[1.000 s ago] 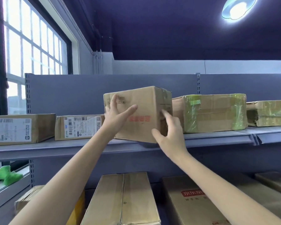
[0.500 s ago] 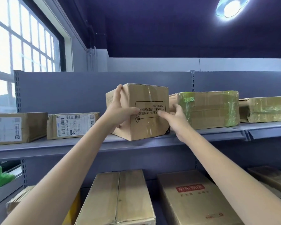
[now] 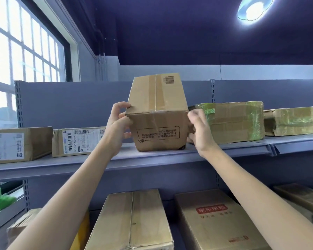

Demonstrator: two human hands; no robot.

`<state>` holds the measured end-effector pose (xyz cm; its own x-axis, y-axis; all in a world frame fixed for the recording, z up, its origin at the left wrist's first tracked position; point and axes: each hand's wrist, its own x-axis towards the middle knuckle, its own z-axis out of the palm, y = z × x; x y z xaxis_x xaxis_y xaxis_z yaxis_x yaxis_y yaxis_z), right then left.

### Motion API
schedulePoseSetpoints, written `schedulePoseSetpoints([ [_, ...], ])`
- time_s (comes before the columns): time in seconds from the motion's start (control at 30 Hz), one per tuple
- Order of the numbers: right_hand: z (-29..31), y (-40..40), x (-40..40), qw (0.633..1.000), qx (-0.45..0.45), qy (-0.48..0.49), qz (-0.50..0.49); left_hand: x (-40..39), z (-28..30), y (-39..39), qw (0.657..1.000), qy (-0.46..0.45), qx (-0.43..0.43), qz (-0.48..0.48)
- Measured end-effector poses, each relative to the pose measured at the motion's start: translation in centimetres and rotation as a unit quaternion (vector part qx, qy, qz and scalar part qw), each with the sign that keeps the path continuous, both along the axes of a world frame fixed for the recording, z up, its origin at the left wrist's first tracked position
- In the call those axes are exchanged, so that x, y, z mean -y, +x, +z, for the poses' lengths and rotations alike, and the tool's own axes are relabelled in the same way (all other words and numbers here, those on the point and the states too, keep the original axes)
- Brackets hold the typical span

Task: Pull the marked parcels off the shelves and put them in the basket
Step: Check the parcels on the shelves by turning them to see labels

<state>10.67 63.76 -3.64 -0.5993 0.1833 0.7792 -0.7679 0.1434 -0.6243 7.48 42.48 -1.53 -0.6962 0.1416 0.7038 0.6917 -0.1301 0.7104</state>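
Shelving [image 3: 170, 157] of grey steel runs across a dark-ceilinged room with a window [image 3: 22, 56] at left and a lamp [image 3: 253, 8] overhead. On the upper shelf the box [image 3: 159, 112] stands between both hands — left hand [image 3: 118, 129] curled round its left edge, right hand [image 3: 199, 130] gripping its right side, just beside a green-taped parcel [image 3: 231, 121]. It is tipped, its taped seam face tilted up and back, barcode at the far end, printing upside down — the long axis runs away from the camera.

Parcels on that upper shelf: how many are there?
5: two labelled boxes at left, one box in both hands, two green-taped parcels at right; more may sit past the frame.
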Motion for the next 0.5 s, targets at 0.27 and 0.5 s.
schedulePoseSetpoints([
  [0.27,0.4,1.3,1.5,0.994,-0.037,0.071,-0.073,-0.4,0.5,0.8,0.997,0.019,0.044,0.051],
  [0.5,-0.6,1.7,4.1,0.867,-0.201,0.339,-0.305,-1.7,-0.4,0.8,0.99,-0.012,0.137,0.01],
])
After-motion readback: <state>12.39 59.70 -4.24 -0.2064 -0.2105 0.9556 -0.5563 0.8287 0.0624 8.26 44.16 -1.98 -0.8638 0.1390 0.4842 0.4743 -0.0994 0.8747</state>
